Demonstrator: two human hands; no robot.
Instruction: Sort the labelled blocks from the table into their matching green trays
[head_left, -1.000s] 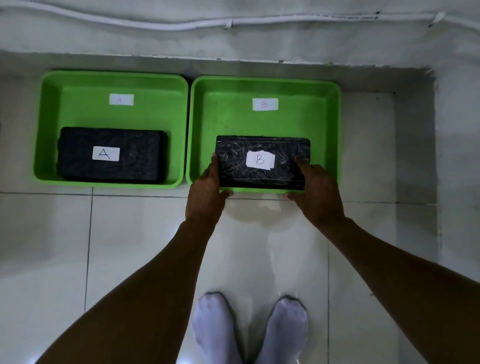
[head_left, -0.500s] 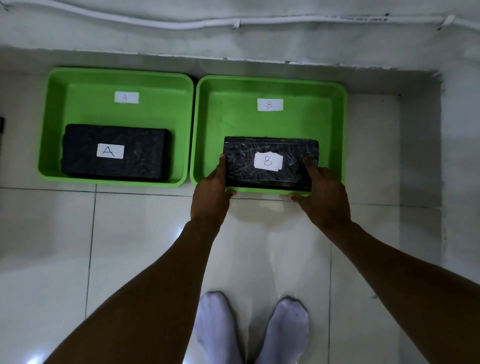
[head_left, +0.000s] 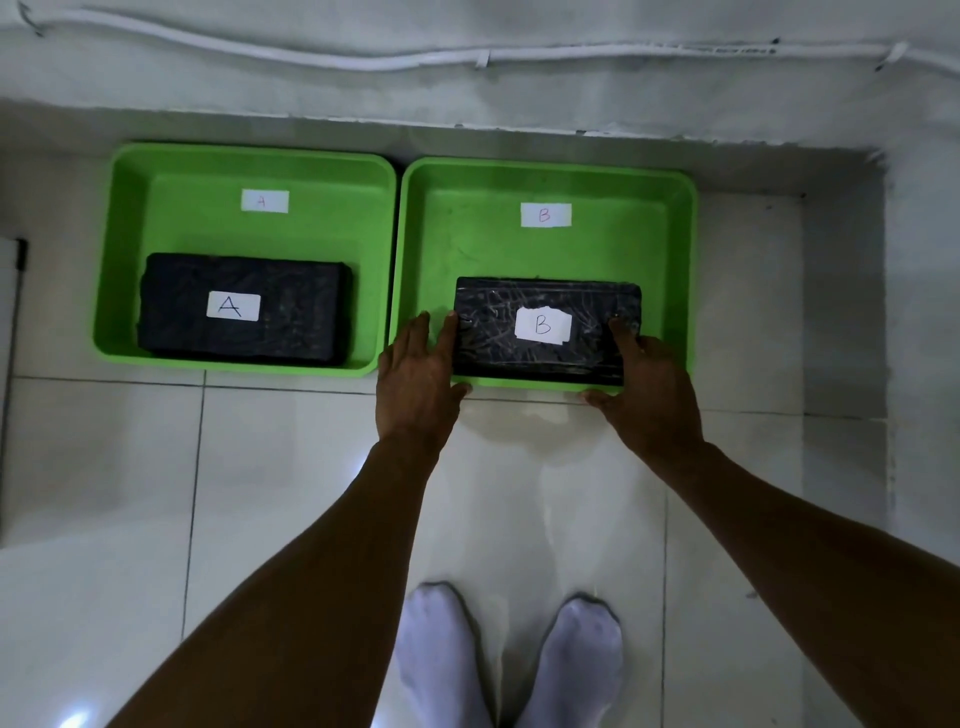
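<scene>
Two green trays stand side by side on the white tiled floor against the wall. Tray A on the left holds a black block labelled A. Tray B on the right holds a black block labelled B at its front edge. My left hand lies at that block's left end with fingers spread, the index finger touching it. My right hand grips the block's right end, fingers curled over the top corner. Both thumbs sit in front of the tray's front rim.
My two feet in white socks stand on the tiles just behind my arms. A white cable runs along the wall above a ledge. A dark thin object shows at the left edge.
Block B has sunk lower into tray B. My left hand's fingers have opened and spread at the block's left end; the right hand stays on the right end.
</scene>
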